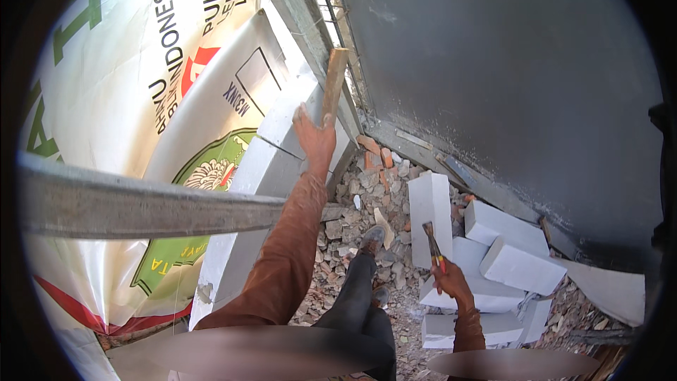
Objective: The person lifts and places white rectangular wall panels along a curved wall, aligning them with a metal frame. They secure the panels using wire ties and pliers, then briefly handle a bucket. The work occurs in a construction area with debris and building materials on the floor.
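Observation:
My left hand is stretched out to the top of a low wall of pale lightweight blocks. It grips the lower end of a short wooden batten, which stands beside the concrete post; its fingers lie along the top block. Lower and to the right, my right hand is closed around the red and yellow handles of a pair of pincers. The dark metal jaws point away from me, over a pale block lying on the rubble.
A metal bar crosses at the left, in front of a large printed sheet. Broken brick and stone rubble covers the ground around my feet. Several loose blocks lie at the right, below a dark grey wall. Thin steel rods run beside the post.

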A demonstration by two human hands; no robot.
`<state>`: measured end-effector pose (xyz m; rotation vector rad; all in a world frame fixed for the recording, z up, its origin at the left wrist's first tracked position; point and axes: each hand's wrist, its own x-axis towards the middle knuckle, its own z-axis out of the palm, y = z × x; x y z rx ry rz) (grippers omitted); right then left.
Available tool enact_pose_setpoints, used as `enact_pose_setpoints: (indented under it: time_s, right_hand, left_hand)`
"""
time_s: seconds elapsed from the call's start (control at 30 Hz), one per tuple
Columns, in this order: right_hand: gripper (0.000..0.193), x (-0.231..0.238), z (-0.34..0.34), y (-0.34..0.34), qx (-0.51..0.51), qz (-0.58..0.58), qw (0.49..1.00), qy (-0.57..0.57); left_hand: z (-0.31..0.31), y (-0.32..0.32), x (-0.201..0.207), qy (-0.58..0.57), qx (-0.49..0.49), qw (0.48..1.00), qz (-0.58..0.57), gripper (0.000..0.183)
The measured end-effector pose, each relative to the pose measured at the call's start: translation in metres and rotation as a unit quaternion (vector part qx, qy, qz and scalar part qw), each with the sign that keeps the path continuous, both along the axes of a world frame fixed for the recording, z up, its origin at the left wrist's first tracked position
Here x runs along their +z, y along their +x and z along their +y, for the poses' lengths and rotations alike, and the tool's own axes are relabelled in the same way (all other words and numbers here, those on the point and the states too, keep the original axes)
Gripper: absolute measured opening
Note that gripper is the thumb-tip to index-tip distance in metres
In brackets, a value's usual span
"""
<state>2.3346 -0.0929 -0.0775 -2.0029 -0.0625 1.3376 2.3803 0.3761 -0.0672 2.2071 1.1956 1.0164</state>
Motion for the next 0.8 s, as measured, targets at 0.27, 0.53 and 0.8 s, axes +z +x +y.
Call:
enact_pose_setpoints:
  time_s: [0.27,0.53,0.8]
  right_hand:
    - [0.051,-0.016,0.177,0.161,0.206,-0.369,0.906,0.014]
    - [0.054,-0.013,0.319,0.275,0.216,-0.426,0.877,0.046]
    - [0.054,0.032,0.355,0.337,0.353,-0.422,0.827,0.116]
  left_hand:
    - [0.073,0.066,-0.002,0.064,-0.021,0.985,0.158,0.086]
    - [0.077,0.069,-0.008,0.026,-0.035,0.992,0.115,0.082]
    - [0.073,0.085,-0.014,-0.076,-0.034,0.992,-0.091,0.073]
